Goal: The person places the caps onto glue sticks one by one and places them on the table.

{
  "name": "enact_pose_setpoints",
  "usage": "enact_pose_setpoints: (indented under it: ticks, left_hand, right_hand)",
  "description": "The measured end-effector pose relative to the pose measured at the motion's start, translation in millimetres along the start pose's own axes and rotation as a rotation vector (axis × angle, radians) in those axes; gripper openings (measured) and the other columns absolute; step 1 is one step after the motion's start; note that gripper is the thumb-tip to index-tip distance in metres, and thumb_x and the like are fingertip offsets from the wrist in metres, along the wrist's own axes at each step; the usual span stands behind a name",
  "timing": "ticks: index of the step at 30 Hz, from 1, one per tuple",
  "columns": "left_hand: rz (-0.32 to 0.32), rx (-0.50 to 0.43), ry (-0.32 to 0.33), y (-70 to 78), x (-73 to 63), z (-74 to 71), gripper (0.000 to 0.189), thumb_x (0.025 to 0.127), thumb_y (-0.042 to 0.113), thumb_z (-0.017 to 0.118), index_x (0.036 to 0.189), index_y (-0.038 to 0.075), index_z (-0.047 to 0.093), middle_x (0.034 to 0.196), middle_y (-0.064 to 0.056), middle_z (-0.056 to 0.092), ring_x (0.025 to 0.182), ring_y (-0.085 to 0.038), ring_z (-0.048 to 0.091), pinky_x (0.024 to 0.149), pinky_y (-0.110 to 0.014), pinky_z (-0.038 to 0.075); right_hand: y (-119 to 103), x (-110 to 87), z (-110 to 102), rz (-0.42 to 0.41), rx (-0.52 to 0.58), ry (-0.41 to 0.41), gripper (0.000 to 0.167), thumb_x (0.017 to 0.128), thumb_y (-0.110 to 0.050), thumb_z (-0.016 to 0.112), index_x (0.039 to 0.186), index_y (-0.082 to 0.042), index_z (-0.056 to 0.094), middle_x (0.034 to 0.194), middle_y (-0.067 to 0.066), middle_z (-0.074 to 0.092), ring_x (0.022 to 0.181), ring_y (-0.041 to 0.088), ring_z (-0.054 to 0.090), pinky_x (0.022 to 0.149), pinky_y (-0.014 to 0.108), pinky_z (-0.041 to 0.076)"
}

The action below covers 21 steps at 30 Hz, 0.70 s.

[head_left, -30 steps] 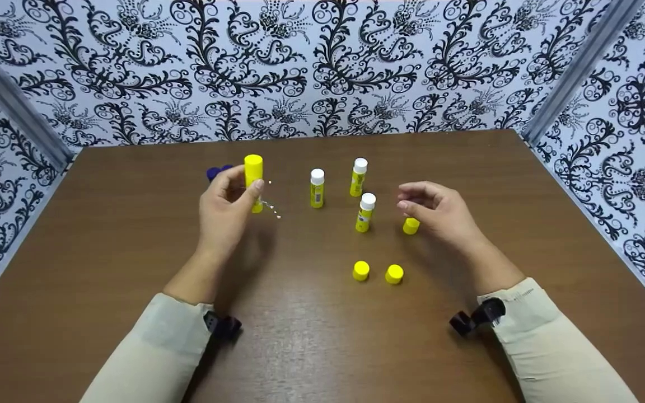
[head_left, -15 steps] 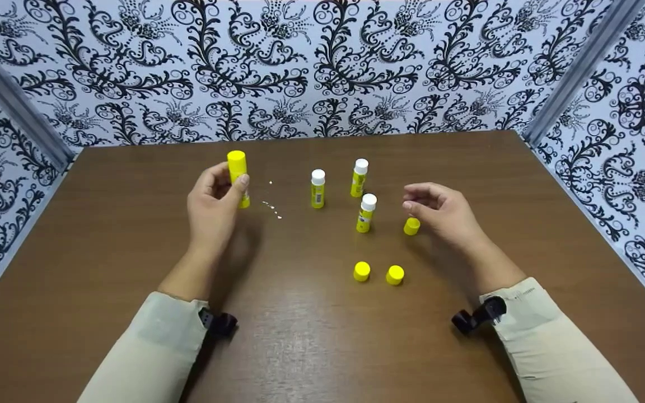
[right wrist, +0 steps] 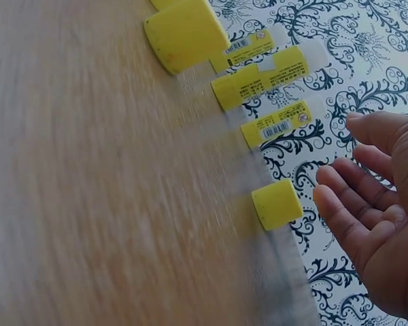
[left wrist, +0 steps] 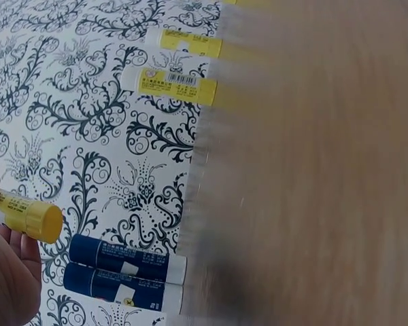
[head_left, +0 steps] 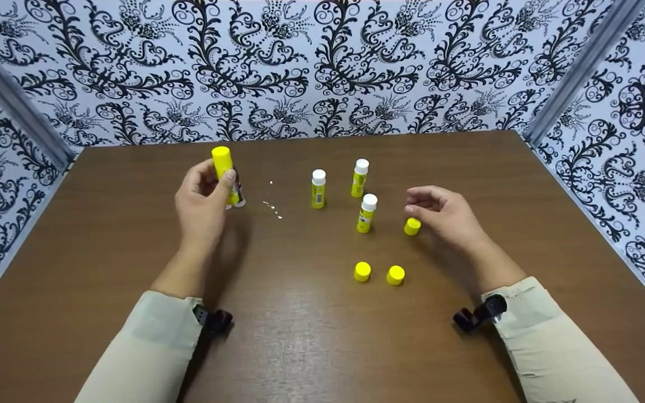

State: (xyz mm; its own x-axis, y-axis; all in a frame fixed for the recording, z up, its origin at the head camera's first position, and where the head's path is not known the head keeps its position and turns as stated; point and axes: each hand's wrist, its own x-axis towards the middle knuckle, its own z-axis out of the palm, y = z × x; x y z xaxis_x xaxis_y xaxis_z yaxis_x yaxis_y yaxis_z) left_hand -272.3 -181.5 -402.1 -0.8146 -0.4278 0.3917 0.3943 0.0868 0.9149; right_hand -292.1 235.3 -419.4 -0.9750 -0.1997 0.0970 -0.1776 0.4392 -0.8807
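Head view gives me the left hand (head_left: 202, 196) gripping a bright yellow cylindrical plastic tube (head_left: 222, 161) off the brown wooden table (head_left: 311, 336), near two dark blue cylindrical tubes (left wrist: 109, 255); its thumb lies across the side, presumably to leave both ends free. The right hand (head_left: 445, 214) grasps nothing, fingers relaxed near a short yellow plastic cap (head_left: 412, 227), so it looks idle to me. Three white-topped yellow cylindrical tubes (head_left: 318, 193) stand upright between the hands, likely so they can't roll. I see two more yellow caps (head_left: 362, 272) nearer the person.

Brown table (head_left: 311, 341): three yellow tubes (head_left: 364, 217), three caps (head_left: 362, 272), white flecks (head_left: 280, 217).
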Motion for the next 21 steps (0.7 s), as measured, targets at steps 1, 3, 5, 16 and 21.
enact_pose_setpoints:
  ticks: [1,3,5,16,21]
  left_hand:
    - [0.001,-0.002,0.005,-0.2,0.6,-0.7,0.030,0.094,0.007,0.075,0.122,-0.002,0.069,0.096,0.000,0.067,0.084,-0.018,0.062,0.076,-0.021,0.056]
    - [0.003,0.000,0.017,-0.5,1.9,-2.2,0.030,0.094,0.007,0.075,0.122,-0.003,0.069,0.096,0.001,0.067,0.084,-0.018,0.061,0.078,-0.021,0.054]
    - [0.001,0.005,0.030,-0.6,3.0,-3.6,0.031,0.094,0.007,0.075,0.122,-0.003,0.069,0.095,0.002,0.067,0.084,-0.017,0.060,0.078,-0.021,0.053]
    - [-0.025,0.023,0.070,-9.3,12.8,-15.6,0.031,0.096,0.010,0.072,0.124,-0.003,0.067,0.100,0.001,0.064,0.091,-0.016,0.059,0.084,-0.023,0.052]
    - [-0.038,0.029,0.094,-12.0,15.4,-20.6,0.031,0.097,0.011,0.072,0.124,-0.003,0.066,0.101,0.001,0.064,0.092,-0.016,0.058,0.083,-0.023,0.051]
  right_hand:
    - [1,0.4,0,0.003,-0.007,-0.006,0.045,0.098,-0.018,0.073,0.137,0.002,0.062,0.127,0.021,0.068,0.102,0.012,0.068,0.087,0.014,0.055]
    - [3,1.5,0,0.007,-0.015,-0.019,0.046,0.098,-0.016,0.073,0.137,0.003,0.062,0.128,0.022,0.067,0.102,0.008,0.067,0.088,0.013,0.054]
    - [5,2.3,-1,0.009,-0.023,-0.029,0.046,0.097,-0.015,0.074,0.137,0.004,0.061,0.130,0.023,0.067,0.102,0.006,0.067,0.089,0.013,0.054]
    - [11,1.4,-4,0.071,-0.132,-0.112,0.050,0.096,-0.021,0.076,0.138,0.000,0.062,0.129,0.019,0.070,0.114,0.030,0.068,0.087,0.011,0.051]
    - [13,1.4,-4,0.073,-0.156,-0.125,0.050,0.095,-0.022,0.077,0.138,-0.001,0.062,0.126,0.018,0.072,0.113,0.028,0.068,0.087,0.012,0.051]
